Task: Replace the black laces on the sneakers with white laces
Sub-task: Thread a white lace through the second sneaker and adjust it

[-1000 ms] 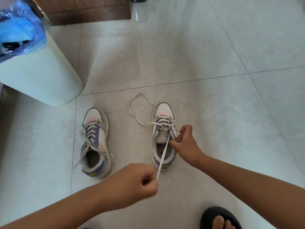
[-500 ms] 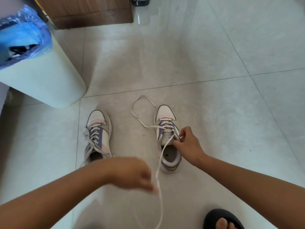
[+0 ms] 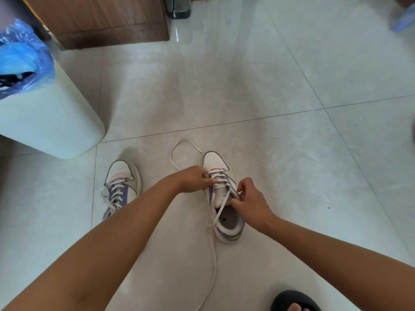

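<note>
White lace [image 3: 214, 250] pinched at right sneaker [image 3: 223, 198] by left hand [image 3: 195, 179] and right hand [image 3: 251, 202].

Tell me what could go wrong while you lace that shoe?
The long white lace end trails loose on the floor towards the foot in the black slipper; it might get stepped on and yank the right sneaker. The left hand and right hand both pinch at the lacing, so uneven pulls could leave one end short.

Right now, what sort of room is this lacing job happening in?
Probably a room in a home: glossy tiled floor, a white waste bin lined with a blue bag, and wooden furniture beyond.
</note>
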`<action>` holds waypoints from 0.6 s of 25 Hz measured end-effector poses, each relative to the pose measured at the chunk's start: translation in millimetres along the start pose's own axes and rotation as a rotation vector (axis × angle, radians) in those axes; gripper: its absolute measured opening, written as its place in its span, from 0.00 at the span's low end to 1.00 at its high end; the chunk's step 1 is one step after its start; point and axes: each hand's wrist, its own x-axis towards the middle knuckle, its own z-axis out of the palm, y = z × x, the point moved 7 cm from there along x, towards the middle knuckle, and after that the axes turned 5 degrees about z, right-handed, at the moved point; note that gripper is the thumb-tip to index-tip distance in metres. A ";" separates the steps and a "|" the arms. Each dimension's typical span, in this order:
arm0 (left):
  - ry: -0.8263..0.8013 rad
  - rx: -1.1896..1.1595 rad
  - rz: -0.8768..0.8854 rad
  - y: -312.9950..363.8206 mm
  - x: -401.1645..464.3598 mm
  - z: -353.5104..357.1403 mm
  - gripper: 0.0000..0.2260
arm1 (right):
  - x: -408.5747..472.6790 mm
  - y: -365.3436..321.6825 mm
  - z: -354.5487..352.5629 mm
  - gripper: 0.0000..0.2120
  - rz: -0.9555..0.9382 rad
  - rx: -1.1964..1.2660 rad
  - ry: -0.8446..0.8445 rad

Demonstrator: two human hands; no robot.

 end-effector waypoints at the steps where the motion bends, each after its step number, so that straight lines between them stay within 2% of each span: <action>1: -0.030 -0.059 0.006 -0.3 -1.6 1.1 0.16 | 0.4 0.4 -0.6 0.11 -0.005 -0.005 -0.001; 4: -0.150 -0.050 0.003 -2.6 -10.7 2.8 0.11 | 2.0 1.9 -2.4 0.11 -0.005 -0.006 0.002; 7: -0.171 -0.030 -0.009 -5.8 -24.2 -12.5 0.12 | 4.5 3.7 -3.1 0.11 0.001 -0.013 0.001; 9: -0.144 -0.150 0.007 -4.5 -37.9 -30.8 0.12 | 5.5 5.3 -3.3 0.11 0.012 -0.012 0.004; 12: -0.071 -0.404 0.124 6.4 -63.4 -68.9 0.11 | 7.1 8.0 -3.1 0.12 0.034 -0.008 0.006; 15: 0.090 -0.735 0.232 21.3 -87.9 -116.9 0.11 | 8.2 10.0 -2.2 0.12 0.061 -0.001 -0.002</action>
